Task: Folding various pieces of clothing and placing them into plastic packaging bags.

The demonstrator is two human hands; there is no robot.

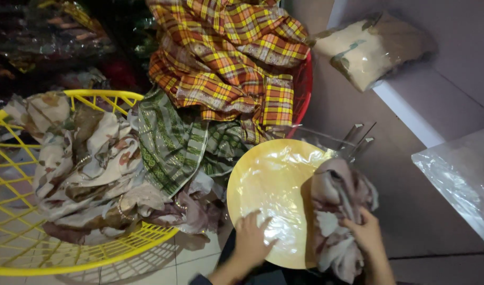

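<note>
A clear plastic package (371,47) of beige cloth with green leaf print lies on the white ledge (411,113), near its far end; a flat clear plastic bag (461,177) covers the surface at the right edge

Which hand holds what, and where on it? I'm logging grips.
Right hand grips the bunched grey-pink printed cloth at its middle; left hand lies flat on the round yellow plastic-wrapped disc.
</note>
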